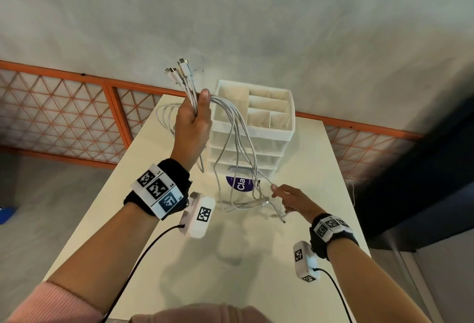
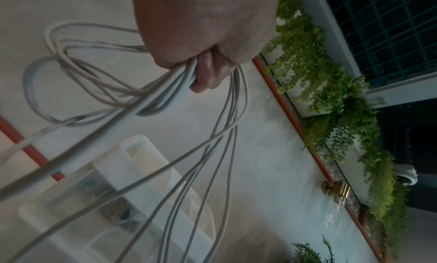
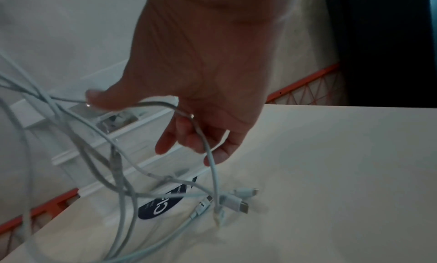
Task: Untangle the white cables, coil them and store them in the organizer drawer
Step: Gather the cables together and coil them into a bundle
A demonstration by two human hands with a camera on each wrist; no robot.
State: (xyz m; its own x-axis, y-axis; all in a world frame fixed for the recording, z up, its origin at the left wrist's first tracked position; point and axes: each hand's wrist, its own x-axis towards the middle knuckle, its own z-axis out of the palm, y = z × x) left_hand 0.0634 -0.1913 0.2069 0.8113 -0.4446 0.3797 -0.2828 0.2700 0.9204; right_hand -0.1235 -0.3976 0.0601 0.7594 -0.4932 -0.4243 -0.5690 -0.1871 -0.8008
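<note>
My left hand [image 1: 195,119] is raised above the table and grips a bundle of white cables [image 1: 191,91], with several connector ends [image 1: 179,66] sticking up. The strands arc down in front of the white organizer [image 1: 279,130], whose drawers look closed. In the left wrist view my left hand [image 2: 205,33] clamps the cables [image 2: 227,136] in its curled fingers. Lower right, my right hand [image 1: 280,198] pinches one cable strand [image 3: 210,155] that runs from thumb across fingers. Loose plugs [image 3: 238,201] lie tangled on the table [image 3: 331,173].
A round dark-blue label reading "Cla" [image 1: 239,184] lies on the table in front of the organizer. An orange lattice fence [image 1: 64,107] runs behind the table. Hanging green plants [image 2: 331,91] and a glass jar with a gold lid [image 2: 335,201] show in the left wrist view.
</note>
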